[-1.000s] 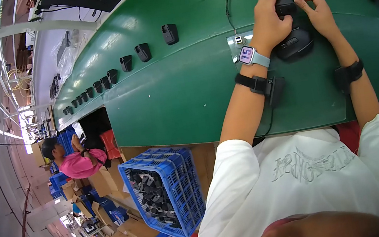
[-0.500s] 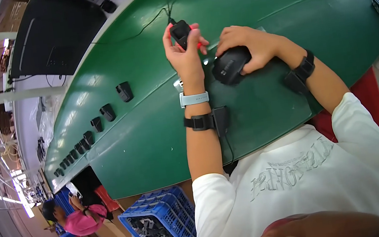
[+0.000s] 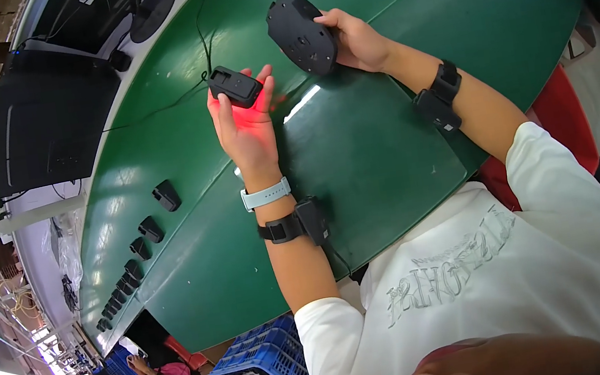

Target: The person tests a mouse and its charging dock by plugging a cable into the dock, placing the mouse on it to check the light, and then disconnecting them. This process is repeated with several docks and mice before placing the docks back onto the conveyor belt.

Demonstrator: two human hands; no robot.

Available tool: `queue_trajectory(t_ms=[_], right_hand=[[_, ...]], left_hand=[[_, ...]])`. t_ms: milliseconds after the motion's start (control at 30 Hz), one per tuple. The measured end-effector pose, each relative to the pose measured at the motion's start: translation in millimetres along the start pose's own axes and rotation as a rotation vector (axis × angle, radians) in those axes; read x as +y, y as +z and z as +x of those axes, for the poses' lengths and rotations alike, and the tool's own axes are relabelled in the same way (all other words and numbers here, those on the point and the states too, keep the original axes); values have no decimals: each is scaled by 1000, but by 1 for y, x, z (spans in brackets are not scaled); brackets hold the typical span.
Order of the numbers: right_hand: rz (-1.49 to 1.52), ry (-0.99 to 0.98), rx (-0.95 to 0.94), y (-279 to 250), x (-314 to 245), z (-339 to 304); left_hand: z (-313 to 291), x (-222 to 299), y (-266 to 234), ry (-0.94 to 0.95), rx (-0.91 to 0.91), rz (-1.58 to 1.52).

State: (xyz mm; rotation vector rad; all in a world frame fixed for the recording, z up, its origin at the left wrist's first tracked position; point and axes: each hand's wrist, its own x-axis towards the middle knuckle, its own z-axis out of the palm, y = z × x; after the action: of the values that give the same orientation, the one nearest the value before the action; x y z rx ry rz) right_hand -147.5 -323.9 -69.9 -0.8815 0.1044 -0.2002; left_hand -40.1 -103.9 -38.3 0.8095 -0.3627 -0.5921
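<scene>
left hand (image 3: 250, 129) grips small black scanner (image 3: 234, 86), red glow on palm; right hand (image 3: 358, 41) holds black mouse (image 3: 301, 34) underside-up above green tabletop (image 3: 372, 154) far edge. keep underside facing the beam.

The person wears a white short-sleeved T-shirt (image 3: 481, 277) with grey lettering across the chest; its sleeves end above the elbows, leaving both forearms bare. On the left wrist sits a watch with a pale mint-green strap (image 3: 266, 194), at about 9 o'clock from the picture's centre. Just below it on the same forearm is a black strap (image 3: 281, 229) carrying a small black box-shaped module (image 3: 312, 220), from which a thin dark cable runs down toward the shirt. The right wrist, at about 2 o'clock, bears a matching black band (image 3: 446, 81) with a black boxy module (image 3: 433, 110) just beside it on the forearm. Both hands are bare, without gloves.
</scene>
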Motion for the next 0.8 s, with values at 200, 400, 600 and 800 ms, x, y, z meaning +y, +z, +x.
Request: queue_trajectory(t_ms=[200, 400, 600, 800], right_hand=[[-96, -84, -9, 22, -3, -3], [-351, -151, -70, 14, 0, 0], [-451, -178, -92, 18, -3, -5], [-789, -533, 5, 29, 0, -14]], left_hand=[[-2, -8, 3, 104, 1, 372], [-8, -13, 17, 93, -4, 774], [-9, -13, 18, 99, 11, 745], [-6, -14, 6, 23, -54, 651]])
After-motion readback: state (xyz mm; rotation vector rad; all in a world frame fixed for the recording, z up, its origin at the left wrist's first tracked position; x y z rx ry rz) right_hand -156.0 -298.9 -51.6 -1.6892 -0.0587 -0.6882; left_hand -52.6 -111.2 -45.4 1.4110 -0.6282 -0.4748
